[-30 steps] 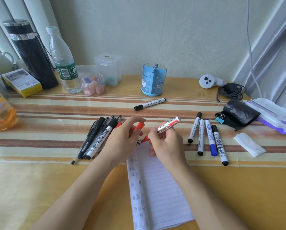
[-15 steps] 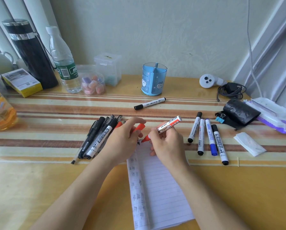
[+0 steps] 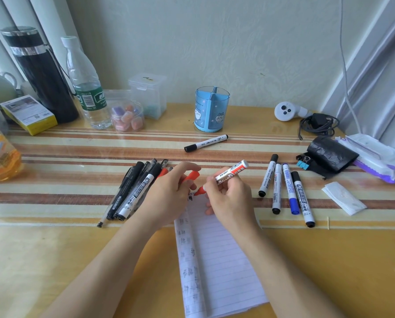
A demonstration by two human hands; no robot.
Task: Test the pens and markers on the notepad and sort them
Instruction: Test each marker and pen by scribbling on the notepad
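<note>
Right hand: the right hand (image 3: 228, 198) grips a red whiteboard marker (image 3: 232, 172), fingers curled round the barrel and the butt end angled up and to the right.
Marker tip: uncapped, red, pointing down-left at the top-left corner of the notepad (image 3: 217, 260); contact with the paper cannot be confirmed.
Left hand: the left hand (image 3: 169, 196) pinches the red cap (image 3: 192, 176) between thumb and fingers, just left of the marker tip, with its heel over the notepad's upper-left edge.
Notepad: lined, lying flat on the bench (image 3: 54, 260) between the forearms; small dark test marks run down its left margin.
Untested group: a pile of pens and markers (image 3: 134, 191) lies just left of the left hand, mostly black-capped, partly covered by that hand.
Sorted group: a row of four markers (image 3: 286, 189) lies right of the right hand, side by side; three have black caps, one blue.
Separate item: a lone black-capped marker (image 3: 205, 143) lies further back, in front of the blue pen holder (image 3: 211, 109), which stands upright with nothing visible inside it.
Right surroundings: a blue binder clip (image 3: 303, 162), a black pouch (image 3: 332, 154), a wet-wipes pack (image 3: 375, 157) and a folded tissue (image 3: 343, 198).
Left rear: a black flask (image 3: 40, 74), a water bottle (image 3: 86, 88) and a clear jar (image 3: 127, 115) holding pastel cubes.
</note>
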